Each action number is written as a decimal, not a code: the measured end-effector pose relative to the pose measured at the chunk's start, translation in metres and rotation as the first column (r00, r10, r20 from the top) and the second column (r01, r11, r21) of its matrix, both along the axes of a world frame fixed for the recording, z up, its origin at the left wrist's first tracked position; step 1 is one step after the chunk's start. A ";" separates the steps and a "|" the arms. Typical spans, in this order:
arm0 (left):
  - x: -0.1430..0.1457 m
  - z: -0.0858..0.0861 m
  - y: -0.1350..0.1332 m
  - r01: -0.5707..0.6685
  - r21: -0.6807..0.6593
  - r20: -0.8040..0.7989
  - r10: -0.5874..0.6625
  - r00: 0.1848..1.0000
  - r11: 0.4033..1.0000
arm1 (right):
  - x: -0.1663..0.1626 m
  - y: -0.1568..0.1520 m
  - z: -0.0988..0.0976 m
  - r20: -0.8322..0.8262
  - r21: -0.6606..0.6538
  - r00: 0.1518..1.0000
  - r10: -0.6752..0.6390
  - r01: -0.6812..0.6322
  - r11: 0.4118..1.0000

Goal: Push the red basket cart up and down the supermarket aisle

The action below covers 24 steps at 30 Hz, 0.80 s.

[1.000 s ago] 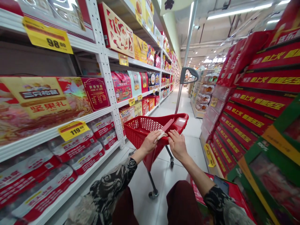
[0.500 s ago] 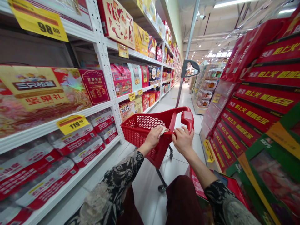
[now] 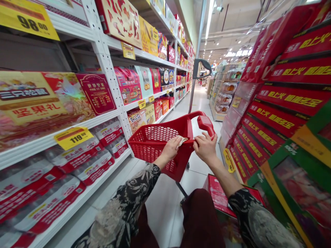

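Right in front of me is a red plastic shopping cart basket (image 3: 155, 143) with perforated sides, mounted on a wheeled frame. My left hand (image 3: 170, 148) is closed on a small pale cloth (image 3: 182, 140) and presses it against the near rim. Around the rim corner beside the red handle (image 3: 206, 124), my right hand (image 3: 206, 146) has its fingers curled, gripping the edge. A metal pole with a grey grip (image 3: 201, 67) rises behind the basket. Nothing shows inside the visible part of the basket.
White shelves (image 3: 99, 44) with gift boxes (image 3: 33, 96) and shrink-wrapped bottle packs (image 3: 51, 203) line the left. Stacked red cartons (image 3: 289, 100) and green boxes (image 3: 297, 165) crowd the right. A red box (image 3: 219, 194) stands low by my right knee. The aisle floor (image 3: 186, 100) runs ahead.
The view has shifted slightly, and the basket appears turned a little, its far end lower left. Both hands stay on the rim, the left still with the cloth.
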<state>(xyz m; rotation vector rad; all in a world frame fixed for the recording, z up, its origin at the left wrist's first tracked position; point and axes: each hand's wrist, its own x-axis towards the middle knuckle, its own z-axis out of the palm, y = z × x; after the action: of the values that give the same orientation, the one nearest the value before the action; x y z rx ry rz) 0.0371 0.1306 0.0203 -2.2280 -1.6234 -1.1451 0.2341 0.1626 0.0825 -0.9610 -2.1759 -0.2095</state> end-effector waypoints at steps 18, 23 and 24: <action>-0.016 -0.009 -0.001 -0.136 -0.093 -0.021 0.135 0.991 0.986 | -0.042 -0.018 -0.027 0.081 -0.147 0.996 0.035 -0.023 0.989; -0.072 -0.018 -0.021 -0.342 -0.195 -0.093 0.330 0.939 0.919 | -0.040 -0.021 -0.028 0.095 -0.167 0.994 0.047 -0.030 0.985; -0.074 -0.017 -0.022 -0.343 -0.197 -0.105 0.328 0.939 0.918 | -0.044 -0.023 -0.026 0.094 -0.176 0.995 0.039 -0.022 0.984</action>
<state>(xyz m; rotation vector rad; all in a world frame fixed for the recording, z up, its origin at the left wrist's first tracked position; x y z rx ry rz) -0.0365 0.1090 0.0032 -1.9634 -2.0813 -0.8279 0.1906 0.1398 0.0562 -1.0322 -2.3265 -0.0513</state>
